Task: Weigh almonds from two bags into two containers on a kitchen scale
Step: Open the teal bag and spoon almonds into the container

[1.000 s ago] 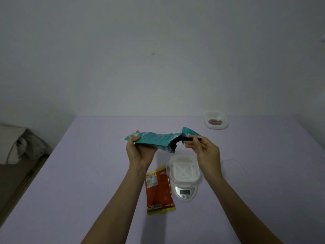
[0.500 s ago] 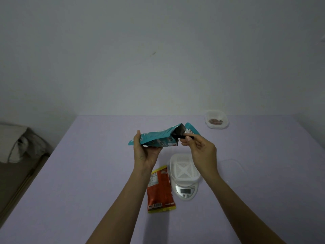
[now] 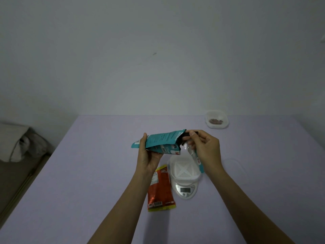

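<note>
A teal almond bag (image 3: pixel 161 141) lies sideways in the air above the table, its mouth to the right. My left hand (image 3: pixel 149 155) grips its lower end from below. My right hand (image 3: pixel 204 147) pinches the torn top strip at the mouth and pulls it down toward me. Under the hands a white container (image 3: pixel 184 170) sits on the white kitchen scale (image 3: pixel 184 191). An orange-red almond bag (image 3: pixel 161 189) lies flat left of the scale. A second clear container (image 3: pixel 217 119) with brown almonds inside stands at the far right of the table.
The lilac table (image 3: pixel 88 173) runs back to a pale wall. A clear lid (image 3: pixel 235 164) lies right of the scale. A grey bundle of cloth (image 3: pixel 22 143) sits on the floor to the left.
The teal bag has tilted so its mouth rises. My right hand has peeled the top strip down and toward me, over the white container. My left hand shifted slightly right.
</note>
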